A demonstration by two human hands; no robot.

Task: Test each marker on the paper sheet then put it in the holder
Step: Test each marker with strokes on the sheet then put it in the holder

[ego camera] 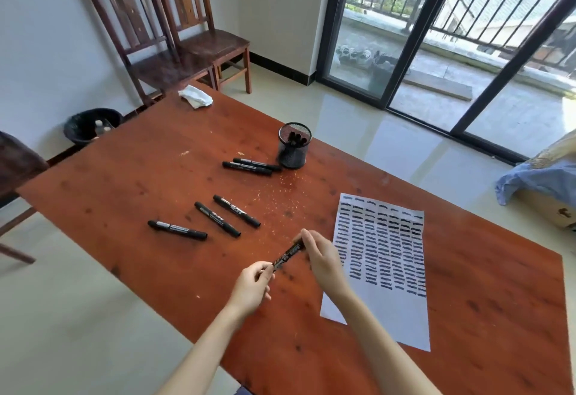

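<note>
Both hands hold one black marker (288,253) above the red-brown table (156,176). My left hand (252,285) pinches its lower end, my right hand (321,254) grips its upper end. To the right lies the white paper sheet (389,316), its upper part covered with rows of black strokes. The black mesh holder (294,145) stands farther back with markers inside. Two markers (249,166) lie just left of it. Three more markers (216,218) lie loose in the middle of the table.
A crumpled white tissue (195,96) lies at the table's far corner. Small light specks are scattered between holder and paper. Two wooden chairs (174,36) stand behind the table, a black bin (92,125) on the floor at left.
</note>
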